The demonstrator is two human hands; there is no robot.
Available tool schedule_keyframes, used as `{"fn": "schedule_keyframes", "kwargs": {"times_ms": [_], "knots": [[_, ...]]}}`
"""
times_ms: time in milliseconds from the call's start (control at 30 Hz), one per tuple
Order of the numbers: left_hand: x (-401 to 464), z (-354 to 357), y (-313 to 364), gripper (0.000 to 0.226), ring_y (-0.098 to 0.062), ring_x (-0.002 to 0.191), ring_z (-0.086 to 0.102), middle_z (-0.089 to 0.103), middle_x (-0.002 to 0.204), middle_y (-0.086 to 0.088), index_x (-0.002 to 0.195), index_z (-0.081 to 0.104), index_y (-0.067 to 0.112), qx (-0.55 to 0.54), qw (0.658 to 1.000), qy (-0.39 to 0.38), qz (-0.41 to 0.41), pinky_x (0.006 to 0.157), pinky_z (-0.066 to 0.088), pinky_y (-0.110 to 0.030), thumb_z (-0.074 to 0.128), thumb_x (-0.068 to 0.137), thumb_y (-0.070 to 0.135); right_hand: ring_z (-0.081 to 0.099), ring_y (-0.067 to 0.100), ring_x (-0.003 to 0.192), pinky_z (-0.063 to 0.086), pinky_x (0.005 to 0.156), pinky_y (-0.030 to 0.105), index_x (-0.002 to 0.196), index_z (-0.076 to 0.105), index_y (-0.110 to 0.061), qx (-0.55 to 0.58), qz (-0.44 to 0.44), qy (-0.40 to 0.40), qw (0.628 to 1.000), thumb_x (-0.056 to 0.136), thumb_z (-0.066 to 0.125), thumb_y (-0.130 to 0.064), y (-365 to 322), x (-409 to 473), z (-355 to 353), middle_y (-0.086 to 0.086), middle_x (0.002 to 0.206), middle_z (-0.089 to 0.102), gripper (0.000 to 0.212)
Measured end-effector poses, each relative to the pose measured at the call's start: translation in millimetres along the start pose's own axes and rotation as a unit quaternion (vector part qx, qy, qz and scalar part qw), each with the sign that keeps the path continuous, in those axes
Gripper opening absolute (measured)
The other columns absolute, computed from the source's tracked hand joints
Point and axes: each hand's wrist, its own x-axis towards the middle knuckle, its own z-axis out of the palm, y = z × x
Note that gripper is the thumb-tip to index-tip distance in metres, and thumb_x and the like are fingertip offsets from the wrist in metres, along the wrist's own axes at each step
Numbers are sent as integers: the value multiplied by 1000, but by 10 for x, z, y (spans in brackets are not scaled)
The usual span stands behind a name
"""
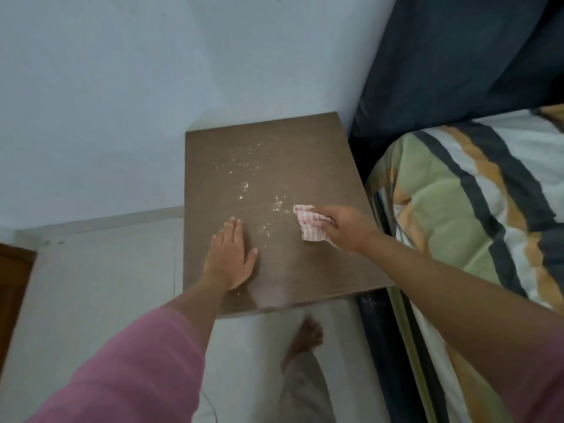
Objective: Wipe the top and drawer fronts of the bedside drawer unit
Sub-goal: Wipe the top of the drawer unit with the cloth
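The brown wooden top of the bedside drawer unit (305, 154) fills the middle of the view, seen from above. White specks and droplets (247, 186) are scattered across its centre. My left hand (230, 257) lies flat on the near left part of the top, fingers straight and together. My right hand (341, 227) grips a small pink-and-white striped cloth (308, 222) and holds it on the right side of the top, just beside the specks. The drawer fronts are hidden below the top.
A pale wall stands behind and to the left of the unit. A bed with a striped green, orange and grey cover (476, 203) and a dark headboard (457, 62) is close on the right. My bare foot (305, 337) stands on the white tiled floor. A brown door edge (12, 285) shows at the far left.
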Motion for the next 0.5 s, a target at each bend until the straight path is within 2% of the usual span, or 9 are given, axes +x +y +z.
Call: {"fn": "schedule_keyframes", "kwargs": {"times_ms": [67, 133, 200, 267, 367, 500], "knots": [[327, -52, -76, 75, -33, 142, 11, 7, 155, -17, 146, 7, 1, 2, 1000, 16, -23, 115, 12, -46, 37, 92, 44, 60, 25, 105, 45, 85, 30, 128, 57, -16, 16, -4, 12, 1000, 95, 52, -17, 93, 363, 0, 10, 115, 66, 33], [657, -83, -128, 75, -32, 142, 8, 4, 155, -16, 146, 6, 2, 7, 999, 12, -37, 115, 11, -46, 35, 93, 45, 60, 26, 105, 47, 87, 34, 130, 55, -20, 16, -1, 34, 999, 95, 51, -20, 183, 710, 29, 10, 116, 66, 35], [938, -75, -163, 74, -29, 143, 4, 0, 156, -13, 147, 3, 5, 22, 1000, 2, -18, 115, 8, -45, 32, 93, 47, 58, 27, 110, 47, 90, 35, 132, 52, -23, 6, -9, 52, 999, 96, 49, -20, 233, 1011, 61, 10, 122, 63, 37], [1205, -74, -187, 74, -26, 144, 1, -3, 157, -11, 147, 0, 7, 28, 1000, 9, 5, 115, 5, -44, 29, 93, 48, 50, 26, 123, 43, 99, 38, 134, 50, -24, -7, -36, 50, 998, 96, 48, -16, 280, 1317, 90, 10, 132, 57, 39], [1594, -108, -251, 76, -25, 144, 0, -4, 157, -10, 147, 0, 8, 11, 998, 52, -22, 114, 0, -44, 28, 92, 53, 35, 25, 137, 34, 110, 41, 138, 45, -24, -32, -62, 50, 996, 97, 44, -10, 348, 1810, 91, 11, 143, 45, 43], [1892, -51, -386, 85, -25, 144, -6, -9, 156, -10, 147, -2, 9, 29, 998, 50, -24, 113, -3, -45, 18, 85, 63, 32, 29, 138, 36, 108, 45, 139, 43, -19, -89, -101, 67, 989, 97, 43, -5, 405, 2428, 26, 16, 147, 39, 45]]}}
